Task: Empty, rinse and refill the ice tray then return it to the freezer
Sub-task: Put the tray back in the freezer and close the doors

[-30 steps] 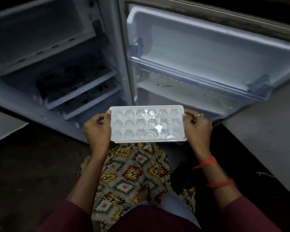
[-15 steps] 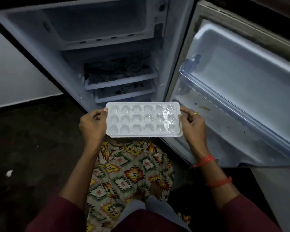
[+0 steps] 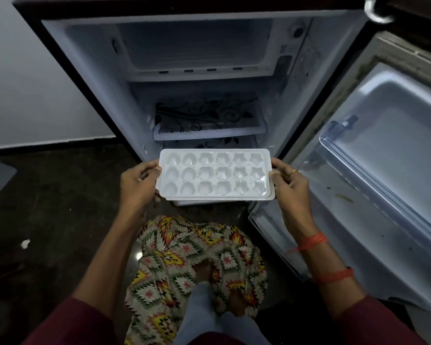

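Ice tray, centre frame: my left grip and right grip clamp its ends, level, likely against spilling.

The scene is dimly lit. Most light is caught by the pale fridge interior and the white ice tray, where small glints are seen on the cells. The floor is left nearly black. Straight edges are bowed near the borders by the wide lens; detail is softened throughout.
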Motion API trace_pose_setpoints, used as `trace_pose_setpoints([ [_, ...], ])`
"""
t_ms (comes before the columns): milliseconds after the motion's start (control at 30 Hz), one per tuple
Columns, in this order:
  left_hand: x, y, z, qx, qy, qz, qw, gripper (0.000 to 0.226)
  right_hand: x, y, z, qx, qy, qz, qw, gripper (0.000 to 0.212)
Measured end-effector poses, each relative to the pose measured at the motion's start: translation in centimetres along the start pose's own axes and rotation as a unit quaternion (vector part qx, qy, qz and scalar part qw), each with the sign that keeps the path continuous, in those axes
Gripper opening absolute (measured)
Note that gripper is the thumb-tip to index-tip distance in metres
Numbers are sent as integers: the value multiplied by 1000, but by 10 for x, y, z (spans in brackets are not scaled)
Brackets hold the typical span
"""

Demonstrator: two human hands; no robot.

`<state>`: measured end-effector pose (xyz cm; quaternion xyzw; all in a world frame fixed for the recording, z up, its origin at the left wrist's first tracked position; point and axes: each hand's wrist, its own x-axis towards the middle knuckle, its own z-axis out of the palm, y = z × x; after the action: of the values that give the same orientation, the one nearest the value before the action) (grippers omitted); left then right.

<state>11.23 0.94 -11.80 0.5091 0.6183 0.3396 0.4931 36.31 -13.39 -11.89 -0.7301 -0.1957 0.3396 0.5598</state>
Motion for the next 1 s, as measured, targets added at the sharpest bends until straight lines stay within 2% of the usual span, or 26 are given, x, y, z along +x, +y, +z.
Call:
trace_pose_setpoints([
  [433,91,39,17,-111,-44,-30,992,27,89,-54,50,85,21,-7,996,24],
  [800,147,90,25,-141,-32,4,989,10,154,-103,79,109,-2,-20,994,22],
  [1000,171,107,26,-150,-49,27,987,12,176,-119,93,105,-21,-21,994,28],
])
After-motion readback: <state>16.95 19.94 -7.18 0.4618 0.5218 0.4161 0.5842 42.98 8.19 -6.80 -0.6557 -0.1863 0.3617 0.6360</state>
